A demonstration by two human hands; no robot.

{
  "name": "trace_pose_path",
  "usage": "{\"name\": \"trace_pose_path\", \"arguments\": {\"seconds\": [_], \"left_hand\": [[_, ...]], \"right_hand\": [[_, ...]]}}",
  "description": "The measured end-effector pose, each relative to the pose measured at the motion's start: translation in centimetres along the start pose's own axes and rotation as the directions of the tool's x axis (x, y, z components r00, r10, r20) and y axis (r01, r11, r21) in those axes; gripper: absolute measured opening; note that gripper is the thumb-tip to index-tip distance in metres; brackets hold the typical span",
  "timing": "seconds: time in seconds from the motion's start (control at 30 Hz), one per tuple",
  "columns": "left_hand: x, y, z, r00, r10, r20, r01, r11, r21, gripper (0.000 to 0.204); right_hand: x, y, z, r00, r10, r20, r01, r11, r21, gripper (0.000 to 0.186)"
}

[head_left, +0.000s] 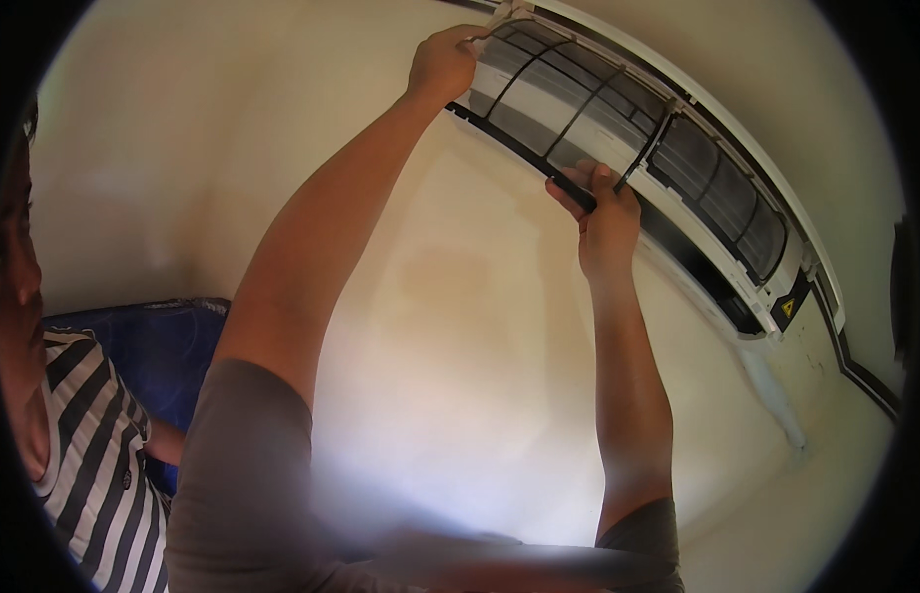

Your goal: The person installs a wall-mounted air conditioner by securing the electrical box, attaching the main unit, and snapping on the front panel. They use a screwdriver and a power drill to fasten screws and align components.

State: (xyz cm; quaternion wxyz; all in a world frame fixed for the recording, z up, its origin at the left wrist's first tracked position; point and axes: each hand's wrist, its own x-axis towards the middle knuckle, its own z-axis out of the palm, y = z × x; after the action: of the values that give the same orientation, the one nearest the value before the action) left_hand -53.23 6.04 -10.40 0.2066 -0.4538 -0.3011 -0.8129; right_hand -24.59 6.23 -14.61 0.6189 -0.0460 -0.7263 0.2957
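Both my arms reach up to a wall-mounted air conditioner (692, 242) whose front cover is raised. Between my hands is a mesh air filter (569, 99) with a black grid frame, tilted out in front of the unit's left half. My left hand (446, 65) is closed on the filter's upper left corner. Lower down, my right hand (608, 212) grips its bottom right corner, thumb on the near side and fingers around the edge. A second mesh filter (722, 188) sits in the unit's right half, untouched.
A person in a striped shirt (99, 455) is close on my left, beside a dark blue padded surface (154, 346). The raised white cover (766, 138) arches above the unit. A pale wrapped pipe (771, 395) runs down the wall below the unit's right end.
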Motion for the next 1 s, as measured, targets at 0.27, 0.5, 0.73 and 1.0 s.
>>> {"name": "trace_pose_path", "arguments": {"seconds": [0.27,0.5,0.73,1.0], "left_hand": [[0.6,0.9,0.3,0.994,0.064,-0.088,-0.049,0.984,0.17,0.034],[3.5,0.3,1.6,0.989,0.148,-0.009,-0.13,0.892,0.432,0.037],[9.1,-0.9,5.4,0.94,0.303,0.155,-0.33,0.702,0.631,0.037],[6.0,2.5,8.4,0.963,0.267,0.019,-0.151,0.485,0.861,0.031]], "right_hand": [[-0.9,-3.5,0.6,0.928,-0.371,-0.033,0.293,0.784,-0.548,0.052],[2.2,-7.7,-1.3,0.976,-0.205,0.079,0.179,0.531,-0.828,0.041],[10.0,-11.5,-1.3,0.965,-0.082,0.248,0.236,-0.133,-0.963,0.023],[8.9,-8.7,-2.5,0.621,-0.182,0.763,0.692,-0.329,-0.642,0.021]]}}
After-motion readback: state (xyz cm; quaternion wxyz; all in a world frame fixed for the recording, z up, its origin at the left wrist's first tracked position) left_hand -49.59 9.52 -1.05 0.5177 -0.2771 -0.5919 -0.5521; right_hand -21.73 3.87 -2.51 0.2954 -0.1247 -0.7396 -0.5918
